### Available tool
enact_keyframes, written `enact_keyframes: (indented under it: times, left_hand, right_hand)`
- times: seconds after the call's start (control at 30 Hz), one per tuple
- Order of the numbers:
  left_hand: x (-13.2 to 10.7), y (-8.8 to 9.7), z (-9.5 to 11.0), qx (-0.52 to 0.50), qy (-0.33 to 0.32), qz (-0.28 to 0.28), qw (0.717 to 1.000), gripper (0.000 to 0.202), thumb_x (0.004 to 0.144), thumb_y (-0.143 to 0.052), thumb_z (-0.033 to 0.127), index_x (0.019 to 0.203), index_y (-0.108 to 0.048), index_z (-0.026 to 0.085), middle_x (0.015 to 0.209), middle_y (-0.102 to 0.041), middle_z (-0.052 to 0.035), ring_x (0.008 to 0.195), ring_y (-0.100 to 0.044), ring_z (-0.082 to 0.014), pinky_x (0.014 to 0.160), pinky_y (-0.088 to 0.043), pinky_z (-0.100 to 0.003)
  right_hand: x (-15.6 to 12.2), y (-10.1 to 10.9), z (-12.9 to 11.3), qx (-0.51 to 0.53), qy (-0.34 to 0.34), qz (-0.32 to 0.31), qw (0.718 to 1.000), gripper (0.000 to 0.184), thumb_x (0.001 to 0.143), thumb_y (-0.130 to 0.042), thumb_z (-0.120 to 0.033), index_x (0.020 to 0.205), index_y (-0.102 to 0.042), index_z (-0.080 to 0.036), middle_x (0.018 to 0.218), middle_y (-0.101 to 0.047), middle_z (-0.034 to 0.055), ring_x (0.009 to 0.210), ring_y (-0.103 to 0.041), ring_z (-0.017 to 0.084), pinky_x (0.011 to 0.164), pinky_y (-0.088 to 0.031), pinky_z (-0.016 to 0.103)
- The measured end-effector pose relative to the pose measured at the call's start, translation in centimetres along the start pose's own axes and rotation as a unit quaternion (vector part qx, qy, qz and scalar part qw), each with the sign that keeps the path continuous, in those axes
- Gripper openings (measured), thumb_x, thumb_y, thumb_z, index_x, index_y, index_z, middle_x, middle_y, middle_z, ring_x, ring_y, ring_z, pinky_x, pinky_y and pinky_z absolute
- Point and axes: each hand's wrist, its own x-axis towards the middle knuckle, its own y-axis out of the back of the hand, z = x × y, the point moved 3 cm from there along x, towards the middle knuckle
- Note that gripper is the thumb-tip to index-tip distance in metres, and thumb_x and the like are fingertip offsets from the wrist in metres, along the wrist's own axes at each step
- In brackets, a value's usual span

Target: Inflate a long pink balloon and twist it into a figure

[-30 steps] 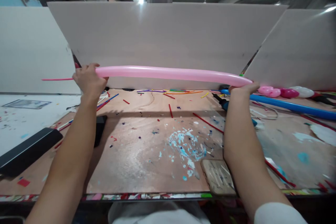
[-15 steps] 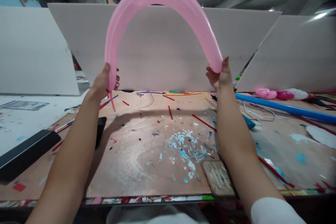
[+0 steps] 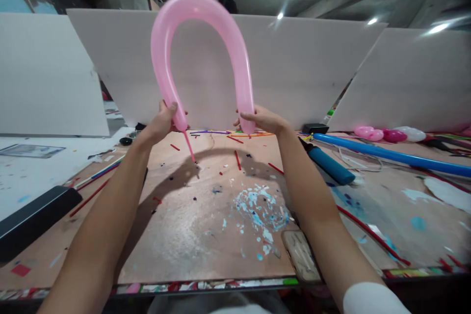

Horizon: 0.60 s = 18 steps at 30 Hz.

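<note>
A long pink balloon (image 3: 206, 14) is bent into a tall narrow arch above the wooden table (image 3: 191, 225). My left hand (image 3: 164, 120) is closed round its left end, and the thin uninflated tail hangs down below my fingers. Gripping the right end is my right hand (image 3: 263, 120), also closed. Both arms reach forward over the table.
White boards (image 3: 312, 64) stand along the back of the table. A blue hand pump (image 3: 327, 162) and a long blue balloon (image 3: 397, 154) lie at the right, with pink and white balloons (image 3: 386, 133) behind. Loose uninflated balloons and paint specks litter the top. A black bar (image 3: 33, 216) lies left, a phone (image 3: 300, 250) near the front edge.
The balloon went from straight and level to a wide arch, then a tight one. Both hands have come closer together toward the middle.
</note>
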Motion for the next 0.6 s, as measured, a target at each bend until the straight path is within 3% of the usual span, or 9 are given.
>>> enact_keyframes:
  times: [0.13,0.37,0.6]
  left_hand:
    - [-0.5,-2.9,1.0,-0.009,-0.027,-0.038,0.999,0.044,0.088,-0.06,0.056,0.108,-0.038,0.023,0.107,-0.064,-0.0062,0.081,-0.07,-0.0187,0.072,-0.059,-0.039]
    - [-2.7,-5.4,3.8,-0.028,-0.038,-0.065,0.997,0.05,0.087,-0.064,0.05,0.112,-0.028,0.025,0.11,-0.062,-0.0057,0.083,-0.071,-0.021,0.066,-0.063,-0.042]
    - [-3.9,-7.1,4.3,0.015,-0.034,-0.072,0.997,0.065,0.083,-0.07,0.048,0.127,-0.027,0.026,0.13,-0.042,-0.0136,0.106,-0.065,-0.031,0.069,-0.065,-0.051]
  right_hand:
    - [0.1,-2.9,-1.8,-0.044,0.028,-0.027,0.998,0.045,0.092,-0.061,-0.053,0.12,-0.052,-0.02,0.113,-0.069,0.011,0.098,-0.071,0.022,0.084,-0.063,0.035]
    - [-1.2,-6.8,-4.1,-0.128,0.062,-0.084,0.986,0.062,0.09,-0.053,-0.067,0.133,-0.052,-0.021,0.121,-0.069,0.0107,0.1,-0.07,0.021,0.081,-0.062,0.031]
    - [-3.0,-7.5,-5.1,-0.177,0.057,-0.064,0.98,0.065,0.093,-0.046,-0.068,0.133,-0.051,-0.017,0.113,-0.07,0.0131,0.091,-0.07,0.02,0.078,-0.059,0.03]
